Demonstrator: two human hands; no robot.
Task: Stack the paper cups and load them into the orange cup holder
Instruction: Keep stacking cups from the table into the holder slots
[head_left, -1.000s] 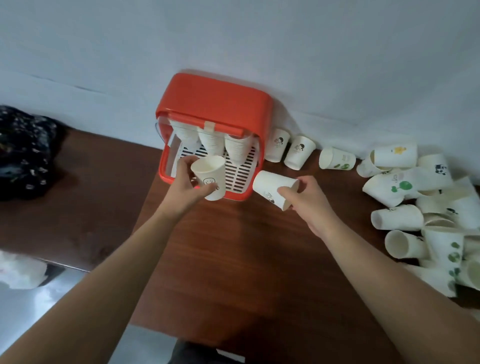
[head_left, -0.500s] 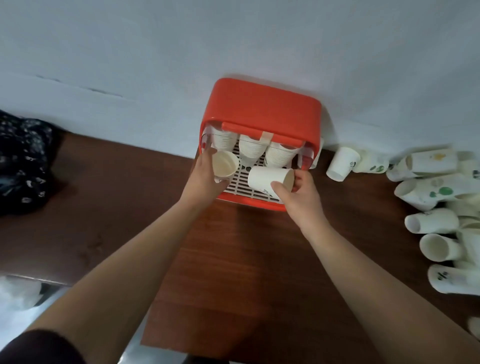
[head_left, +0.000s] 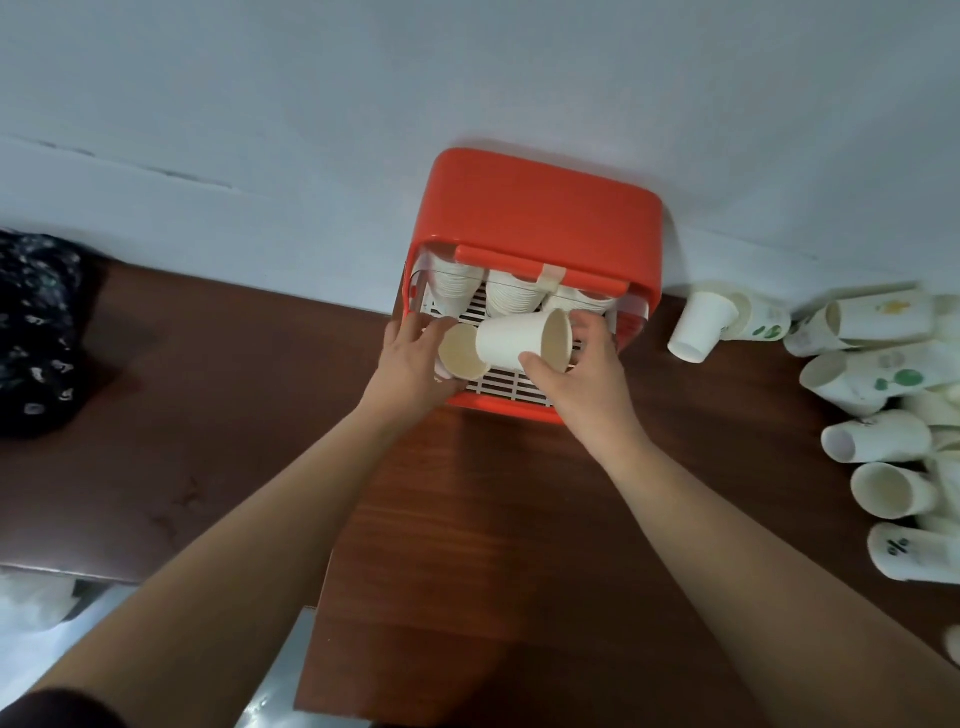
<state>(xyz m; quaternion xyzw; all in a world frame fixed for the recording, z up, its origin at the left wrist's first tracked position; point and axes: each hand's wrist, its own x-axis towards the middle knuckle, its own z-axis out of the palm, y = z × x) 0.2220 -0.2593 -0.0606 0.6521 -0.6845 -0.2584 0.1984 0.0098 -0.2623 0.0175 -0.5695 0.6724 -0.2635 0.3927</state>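
Hands meet in front of the orange cup holder (head_left: 540, 218), which stands on the brown table (head_left: 493, 545) against the white wall (head_left: 311, 104). The left hand (head_left: 413, 364) curls its fingers round a paper cup (head_left: 461, 356) whose open mouth faces the camera. The right hand (head_left: 576, 379) pinches a second cup (head_left: 511, 340) between thumb and fingers. This cup lies sideways, mouth to the right, its base overlapping the first cup's rim. Both cups are above the holder's white slatted tray (head_left: 514, 387). Inside the holder, stacks of cups (head_left: 457, 283) sit side by side. To the right, loose cups (head_left: 872, 374) lie scattered on the table, well apart from the hands. At the far left sits a dark patterned cloth (head_left: 36, 332)
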